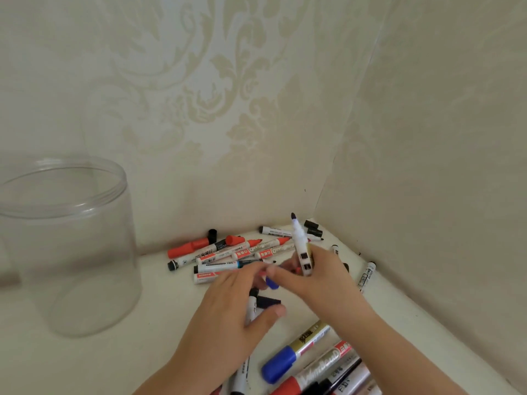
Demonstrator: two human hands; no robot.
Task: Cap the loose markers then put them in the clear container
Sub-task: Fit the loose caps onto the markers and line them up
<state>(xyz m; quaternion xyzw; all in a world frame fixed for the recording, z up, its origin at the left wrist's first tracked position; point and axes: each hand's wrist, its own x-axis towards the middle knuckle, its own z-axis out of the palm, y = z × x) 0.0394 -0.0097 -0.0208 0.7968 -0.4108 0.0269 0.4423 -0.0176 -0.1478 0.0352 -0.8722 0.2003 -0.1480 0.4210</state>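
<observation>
Uncapped marker point(301, 246), white barrel, dark purple tip uppermost: held near upright in right hand point(322, 276), fingers wrapped round lower barrel, long axis running from palm up and slightly away toward the wall corner. Blue cap point(272, 283): just left of and below that hand, between the two hands, apparently pinched at left fingertips, though blur leaves the hold uncertain. Left hand point(231, 317): palm down over the counter, fingers loosely curved, thumb point(275, 311) out toward a black cap point(268, 302) lying beneath. Judged step: capping this marker; cap sits below and left of the exposed tip, so the meeting calls for either a rise of the cap to the tip or a tilt of the barrel down toward the left hand, which is the nearer one to the cap. Clear container point(68, 246): tall, open-topped, upright at far left, well apart from both hands, nothing visible inside. Loose markers, back group point(228, 253): red, black and blue, some capped, some bare-tipped, lying mostly crosswise near the wall. Front group point(310, 363): larger whiteboard markers, blue and red caps, at lower edge under the right forearm. Stray marker point(366, 276): alone by the right wall. Counter point(128, 357): pale, off-white, smooth. Walls point(199, 81): cream damask wallpaper, meeting in a corner behind the back group.
</observation>
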